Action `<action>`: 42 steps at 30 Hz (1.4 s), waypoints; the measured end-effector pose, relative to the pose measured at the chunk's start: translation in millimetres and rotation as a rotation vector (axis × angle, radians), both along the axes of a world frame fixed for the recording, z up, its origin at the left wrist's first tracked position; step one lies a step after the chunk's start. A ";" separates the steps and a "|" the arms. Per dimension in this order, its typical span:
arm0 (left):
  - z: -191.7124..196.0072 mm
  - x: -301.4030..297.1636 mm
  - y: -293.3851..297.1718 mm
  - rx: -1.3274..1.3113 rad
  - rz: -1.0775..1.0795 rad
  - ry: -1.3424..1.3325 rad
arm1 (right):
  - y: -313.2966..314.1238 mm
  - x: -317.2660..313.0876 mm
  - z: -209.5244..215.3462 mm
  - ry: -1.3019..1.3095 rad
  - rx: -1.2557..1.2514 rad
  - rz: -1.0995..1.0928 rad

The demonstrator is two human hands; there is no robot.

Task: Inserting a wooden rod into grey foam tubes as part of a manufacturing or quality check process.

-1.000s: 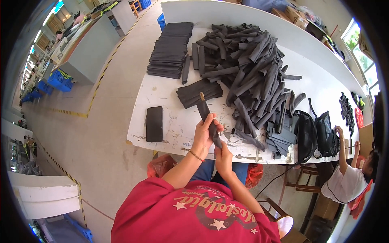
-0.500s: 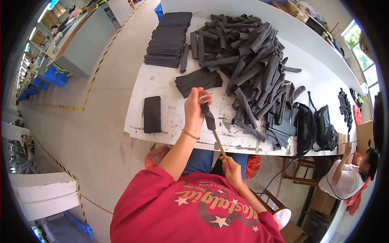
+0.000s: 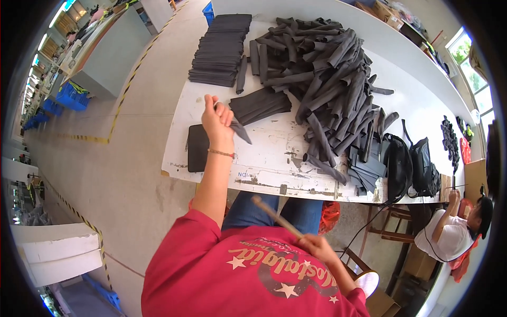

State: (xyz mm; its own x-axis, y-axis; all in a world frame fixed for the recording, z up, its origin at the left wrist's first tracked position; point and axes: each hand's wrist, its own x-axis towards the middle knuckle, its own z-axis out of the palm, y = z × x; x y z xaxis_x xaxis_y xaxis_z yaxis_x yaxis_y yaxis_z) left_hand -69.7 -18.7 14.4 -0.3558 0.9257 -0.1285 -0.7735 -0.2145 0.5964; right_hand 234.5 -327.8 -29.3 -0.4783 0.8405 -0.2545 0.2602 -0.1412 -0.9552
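Here, holds one dark cloth piece (image 3: pixel 241 132) in left hand (image 3: pixel 218 122) with closed grip, above the counter (image 3: pixel 266 156) near the fanned stack (image 3: pixel 261 107); clasps it partway, seemingly to leave one end trailing. Holds a tan stick (image 3: pixel 276 215) in right hand (image 3: pixel 316 245), grasped at its rear, apparently to leave the tip free above the jeans (image 3: pixel 244 210). Extends left arm across counter edge; bends right arm by shirt (image 3: pixel 203 274).

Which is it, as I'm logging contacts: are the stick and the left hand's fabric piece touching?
Apart: the head view shows white tabletop between the stick in the right hand and the fabric piece in the left hand.
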 end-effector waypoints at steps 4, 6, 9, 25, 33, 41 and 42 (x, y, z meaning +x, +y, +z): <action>-14.3 63.0 -28.3 -0.233 -0.109 -0.158 | 78.9 -46.9 40.5 -0.055 0.217 -0.581; -30.1 94.5 -49.3 -0.375 -0.162 -0.218 | 128.5 -81.1 43.6 0.027 0.447 -0.673; -26.8 107.2 -64.3 -0.422 -0.309 -0.148 | 169.8 -86.9 40.5 0.150 0.467 -0.676; -7.9 119.2 -117.9 0.155 -0.944 0.487 | 230.1 -49.5 97.3 -0.206 0.905 -0.801; -36.8 101.9 -144.3 0.109 -1.031 0.657 | 309.6 4.5 154.7 -0.126 0.762 -1.111; -31.4 39.1 71.2 0.182 -0.076 1.588 | 352.5 87.1 129.4 -0.603 0.734 -0.802; -48.1 32.8 86.1 0.167 -0.063 1.598 | 345.8 68.3 132.1 -0.773 0.750 -0.870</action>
